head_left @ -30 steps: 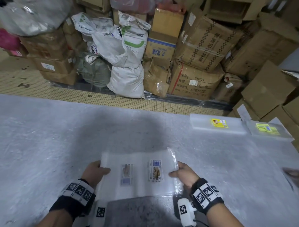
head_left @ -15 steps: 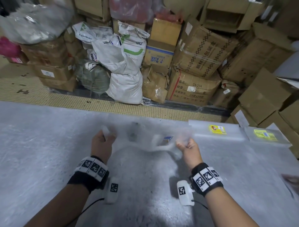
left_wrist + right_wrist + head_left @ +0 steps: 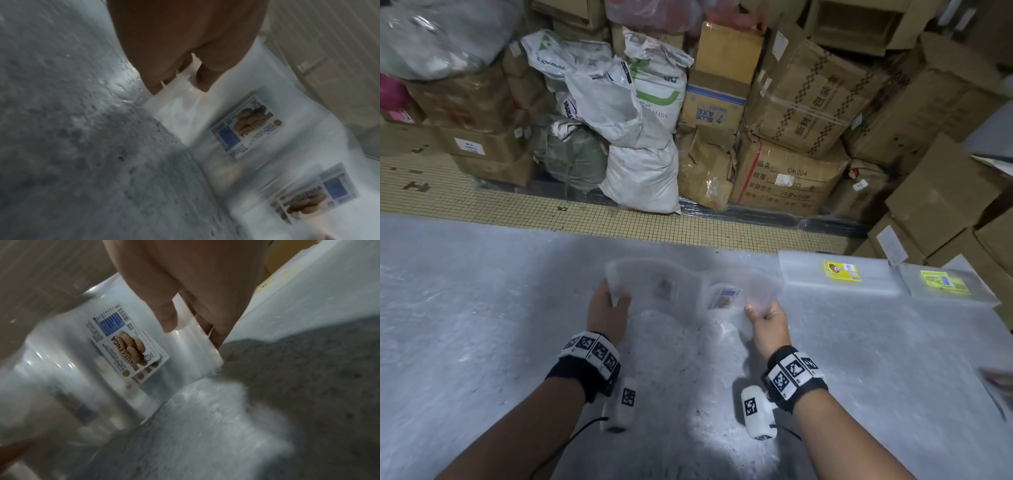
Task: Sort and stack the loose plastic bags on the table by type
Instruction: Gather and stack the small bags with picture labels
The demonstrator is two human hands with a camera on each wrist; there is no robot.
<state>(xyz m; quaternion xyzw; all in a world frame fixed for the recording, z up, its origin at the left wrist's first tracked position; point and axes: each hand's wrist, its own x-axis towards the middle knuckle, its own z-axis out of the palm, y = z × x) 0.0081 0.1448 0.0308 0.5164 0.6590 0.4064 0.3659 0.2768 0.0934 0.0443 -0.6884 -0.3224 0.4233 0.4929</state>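
Observation:
A bundle of clear plastic bags with biscuit labels hangs in the air above the grey table, sagging in the middle. My left hand pinches its left edge between thumb and fingers. My right hand pinches its right edge the same way. Two flat stacks lie at the table's far right: white bags with a yellow label and clear bags with a yellow-green label.
Beyond the table's far edge runs a tiled floor strip, then piled cardboard boxes and white sacks. More boxes crowd the right side. Something blurred enters at the right edge.
The bundle lay flat near the table's front edge a second ago. Both hands lifted it and carried it away from me, and it now hangs bowed between them.

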